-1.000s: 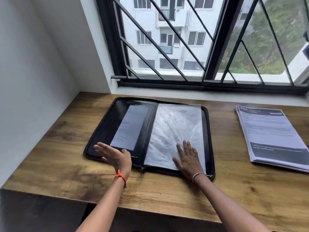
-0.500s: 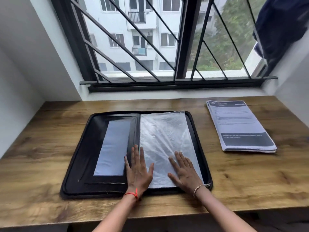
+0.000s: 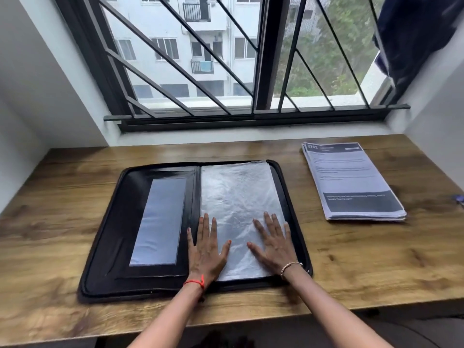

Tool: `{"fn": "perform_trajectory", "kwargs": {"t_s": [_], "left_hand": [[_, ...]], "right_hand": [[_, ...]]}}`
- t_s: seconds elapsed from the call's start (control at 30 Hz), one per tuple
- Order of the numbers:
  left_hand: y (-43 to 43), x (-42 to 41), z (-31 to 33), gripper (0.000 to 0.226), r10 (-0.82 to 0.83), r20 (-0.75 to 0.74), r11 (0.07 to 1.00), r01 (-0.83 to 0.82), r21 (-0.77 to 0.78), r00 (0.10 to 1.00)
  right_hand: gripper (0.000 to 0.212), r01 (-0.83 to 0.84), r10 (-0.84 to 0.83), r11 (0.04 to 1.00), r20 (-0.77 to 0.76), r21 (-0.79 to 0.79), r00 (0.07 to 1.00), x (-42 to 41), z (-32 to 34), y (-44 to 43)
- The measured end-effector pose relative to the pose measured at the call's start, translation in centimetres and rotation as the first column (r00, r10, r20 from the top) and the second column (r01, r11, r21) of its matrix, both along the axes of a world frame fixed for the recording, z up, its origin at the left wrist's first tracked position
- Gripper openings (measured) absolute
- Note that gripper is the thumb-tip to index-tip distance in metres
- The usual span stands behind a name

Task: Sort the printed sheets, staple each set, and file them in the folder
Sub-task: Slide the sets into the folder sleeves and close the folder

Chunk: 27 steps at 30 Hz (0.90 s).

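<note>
a second ago the left hand (image 3: pixel 207 249) lay on the black left half of the folder (image 3: pixel 120 222). now it is flat on the clear sleeve (image 3: pixel 238 187) in the lower middle of the frame, fingers straight and spread, little finger by the spine. the right hand (image 3: pixel 273 243) has stayed flat on the same sleeve, fingers straight, gripping nothing. the view has swung too, and we now see the whole stack of printed sheets (image 3: pixel 351 182) at the right of the frame.

the folder lies open at the centre of the wooden desk (image 3: pixel 62 209). its left half carries a glossy pocket, its right half the crinkled clear sleeve. we cannot tell how many sleeves lie there.

the folder's spine runs from the near edge toward the window, and the open folder stretches left to right. the stack sits apart from it, long axis running near to far and leaning left at the top, header end toward the window.
</note>
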<state>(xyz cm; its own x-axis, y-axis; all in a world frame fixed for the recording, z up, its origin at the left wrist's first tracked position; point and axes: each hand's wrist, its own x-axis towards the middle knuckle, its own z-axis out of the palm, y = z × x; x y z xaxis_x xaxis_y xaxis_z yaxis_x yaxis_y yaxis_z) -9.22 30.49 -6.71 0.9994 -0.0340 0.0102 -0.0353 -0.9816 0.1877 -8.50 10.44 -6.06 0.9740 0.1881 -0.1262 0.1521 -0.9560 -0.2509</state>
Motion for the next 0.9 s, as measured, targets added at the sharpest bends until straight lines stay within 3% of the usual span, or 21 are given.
{"fn": "perform_trajectory", "kwargs": {"t_s": [0.1, 0.33, 0.5, 0.63, 0.77, 0.9], "left_hand": [[-0.1, 0.0, -0.1, 0.075, 0.000, 0.018, 1.000, -0.001, 0.001, 1.000], [-0.2, -0.1, 0.3, 0.074, -0.003, 0.005, 1.000, 0.003, -0.030, 1.000], [-0.4, 0.2, 0.5, 0.074, -0.008, -0.008, 1.000, 0.008, -0.007, 1.000], [-0.9, 1.5, 1.7, 0.081, 0.007, -0.007, 1.000, -0.007, 0.011, 1.000], [-1.6, 3.7, 3.0, 0.088, -0.033, 0.052, 0.994, 0.038, -0.099, 0.998], [-2.6, 5.8, 4.9, 0.076, -0.100, 0.036, 0.981, 0.104, -0.163, 0.994]], "right_hand": [[0.081, -0.011, 0.010, 1.000, 0.021, 0.026, 1.000, 0.2, -0.3, 0.0], [0.081, 0.011, -0.017, 0.999, 0.129, 0.043, 0.991, 0.2, -0.4, 0.1], [0.071, 0.037, -0.033, 0.998, 0.085, -0.047, 0.996, 0.3, 0.8, 0.4], [0.057, 0.060, -0.043, 0.995, 0.219, -0.074, 0.975, 0.8, 2.1, 0.5], [0.047, 0.088, -0.075, 0.996, 0.347, -0.021, 0.935, 1.8, 2.7, 0.1], [0.046, 0.116, -0.101, 0.993, 0.417, -0.012, 0.903, 2.4, 3.0, -0.9]]}}
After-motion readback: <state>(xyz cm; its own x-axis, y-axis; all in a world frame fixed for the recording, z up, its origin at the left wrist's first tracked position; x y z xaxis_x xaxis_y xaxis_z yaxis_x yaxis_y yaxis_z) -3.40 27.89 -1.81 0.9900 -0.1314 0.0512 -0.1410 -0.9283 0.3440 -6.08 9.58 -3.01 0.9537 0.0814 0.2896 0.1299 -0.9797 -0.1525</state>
